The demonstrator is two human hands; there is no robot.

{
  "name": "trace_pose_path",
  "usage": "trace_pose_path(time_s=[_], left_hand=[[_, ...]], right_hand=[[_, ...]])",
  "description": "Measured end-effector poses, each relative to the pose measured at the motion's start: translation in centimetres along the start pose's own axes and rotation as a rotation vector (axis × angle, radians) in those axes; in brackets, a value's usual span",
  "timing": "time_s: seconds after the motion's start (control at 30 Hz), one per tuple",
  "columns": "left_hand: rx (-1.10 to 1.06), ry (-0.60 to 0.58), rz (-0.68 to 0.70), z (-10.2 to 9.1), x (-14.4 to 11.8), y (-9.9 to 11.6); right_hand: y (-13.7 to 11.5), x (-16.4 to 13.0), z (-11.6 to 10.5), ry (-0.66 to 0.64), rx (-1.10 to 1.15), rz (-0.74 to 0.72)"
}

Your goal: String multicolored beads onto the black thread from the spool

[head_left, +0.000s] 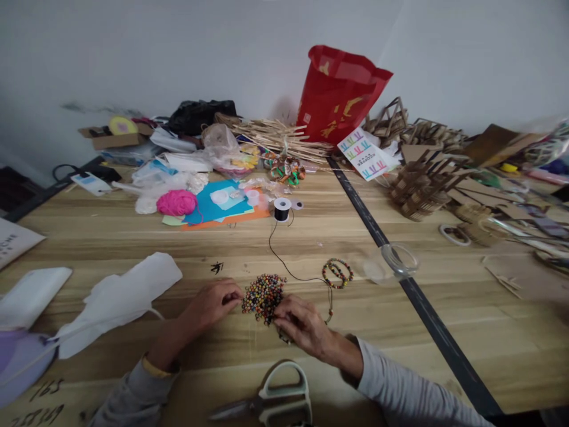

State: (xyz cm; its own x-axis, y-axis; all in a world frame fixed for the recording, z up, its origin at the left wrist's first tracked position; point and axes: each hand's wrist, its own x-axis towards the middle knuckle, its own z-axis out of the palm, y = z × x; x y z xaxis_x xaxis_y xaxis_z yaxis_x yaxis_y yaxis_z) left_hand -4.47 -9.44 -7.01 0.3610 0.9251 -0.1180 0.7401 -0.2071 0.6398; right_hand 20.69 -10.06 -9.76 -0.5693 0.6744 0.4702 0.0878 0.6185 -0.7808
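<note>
A pile of small multicoloured beads (263, 296) lies between my two hands. At its left edge, my left hand (216, 305) has thumb and fingers drawn together; whatever they hold is too small to make out. My right hand (304, 326) pinches at the lower right of the pile. A thin black cord (284, 265) runs from a white spool (282, 209) down to this hand, with a few beads threaded near it. Part of that strand is hidden beneath my right palm, and its beaded part shows again under the fingertips. Two finished-looking bead bracelets (338, 273) lie farther right.
Scissors with pale handles (284, 391) lie near the front edge. White paper (128, 296) is on the left, a coil of clear line (400, 260) on the right. Pink yarn (176, 203), blue sheets (211, 201), a red bag (340, 95) and small woven baskets (418, 187) stand farther back.
</note>
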Motion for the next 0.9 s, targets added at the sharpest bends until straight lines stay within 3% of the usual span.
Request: trace_pose_path(time_s=[0.43, 0.9], left_hand=[[0.065, -0.014, 0.052, 0.23, -0.1, 0.02], [0.09, -0.012, 0.053, 0.52, 0.12, -0.19]], right_hand=[[-0.2, 0.15, -0.24, -0.08, 0.005, 0.017], [0.06, 0.79, -0.27, 0.083, 0.211, 0.283]])
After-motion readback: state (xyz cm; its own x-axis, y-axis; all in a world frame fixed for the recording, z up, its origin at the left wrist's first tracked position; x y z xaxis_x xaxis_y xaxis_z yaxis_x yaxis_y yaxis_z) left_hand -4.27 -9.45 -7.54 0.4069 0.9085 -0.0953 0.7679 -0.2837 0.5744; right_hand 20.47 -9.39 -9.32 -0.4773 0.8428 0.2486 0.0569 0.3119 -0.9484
